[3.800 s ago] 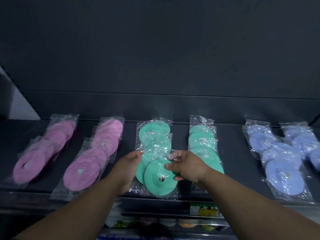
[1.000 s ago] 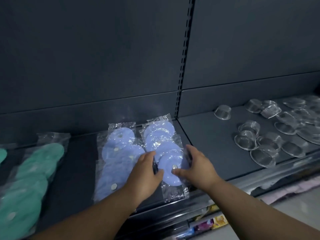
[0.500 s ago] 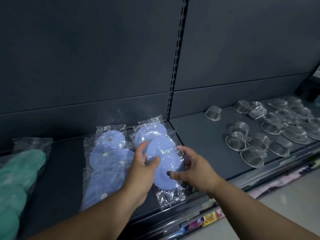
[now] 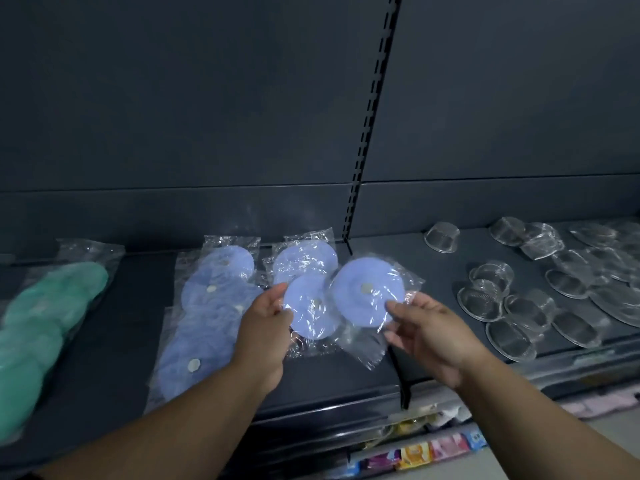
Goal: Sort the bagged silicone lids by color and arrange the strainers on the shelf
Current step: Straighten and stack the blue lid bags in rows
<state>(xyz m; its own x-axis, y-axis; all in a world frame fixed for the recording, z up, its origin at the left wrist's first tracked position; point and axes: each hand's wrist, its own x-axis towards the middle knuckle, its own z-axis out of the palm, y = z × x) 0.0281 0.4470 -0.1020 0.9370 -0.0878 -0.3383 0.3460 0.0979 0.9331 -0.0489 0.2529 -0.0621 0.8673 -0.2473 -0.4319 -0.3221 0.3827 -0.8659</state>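
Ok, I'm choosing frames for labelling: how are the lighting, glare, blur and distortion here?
Head view: dim overall; glare streaks the bag in the right hand; green lids at the left edge are blurred; the shelf post leans, likely wide-angle distortion; strainers look fairly sharp.

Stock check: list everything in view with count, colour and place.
Green silicone lids in clear bags: several, green, shelf far left, blurred.
Blue silicone lids in clear bags, left row: at least four, blue, left of centre.
Back blue bagged lid: one, blue, lying mid-shelf.
Round metal mesh strainers: over ten, silver, right section.
Dark metal shelf: one, dark grey.
Colourful packets: several, mixed, shelf below.
Left hand: grips near blue bagged lid.
Right hand: pinches lifted blue bagged lid.
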